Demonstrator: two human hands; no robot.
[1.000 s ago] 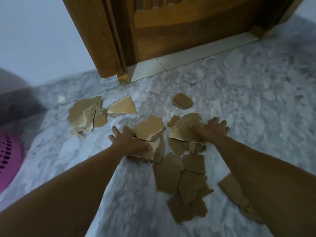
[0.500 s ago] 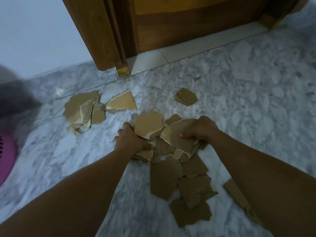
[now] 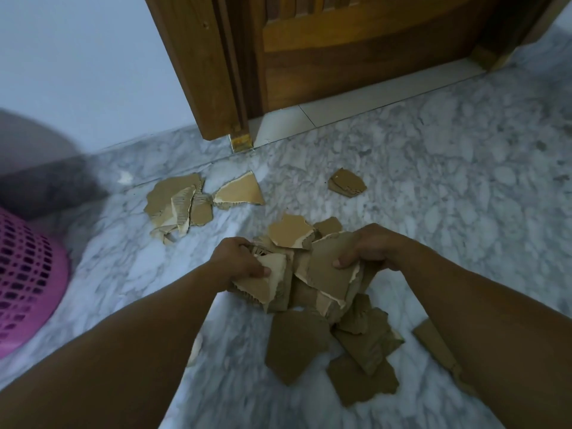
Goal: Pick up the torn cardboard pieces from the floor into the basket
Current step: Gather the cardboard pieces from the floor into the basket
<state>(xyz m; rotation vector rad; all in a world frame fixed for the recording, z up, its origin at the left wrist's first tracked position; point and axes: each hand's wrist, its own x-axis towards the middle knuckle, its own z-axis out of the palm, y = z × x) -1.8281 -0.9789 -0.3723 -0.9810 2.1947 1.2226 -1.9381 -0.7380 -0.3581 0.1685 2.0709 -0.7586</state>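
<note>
Between my two hands is a bunch of torn brown cardboard pieces [image 3: 312, 267], gathered just above the marble floor. My left hand [image 3: 238, 261] grips its left side, thumb on a light piece. My right hand [image 3: 368, 247] clamps the right side, thumb pressing a large flat piece. Several more pieces [image 3: 346, 351] lie on the floor right under and in front of the bunch. Another small heap [image 3: 179, 205] lies to the far left, with a triangular piece [image 3: 241, 191] beside it and a lone piece [image 3: 346, 183] farther right. The pink basket [image 3: 28, 280] stands at the left edge.
A wooden door and frame [image 3: 223, 66] rise at the back, with a pale threshold tile [image 3: 356, 111] at their foot. A white wall [image 3: 77, 57] fills the back left. A dark shadowed shape [image 3: 40, 184] lies behind the basket.
Both hands have drawn together and closed on the middle pieces, bunching them and raising them off the floor. The view has shifted so more of the pink basket shows.
</note>
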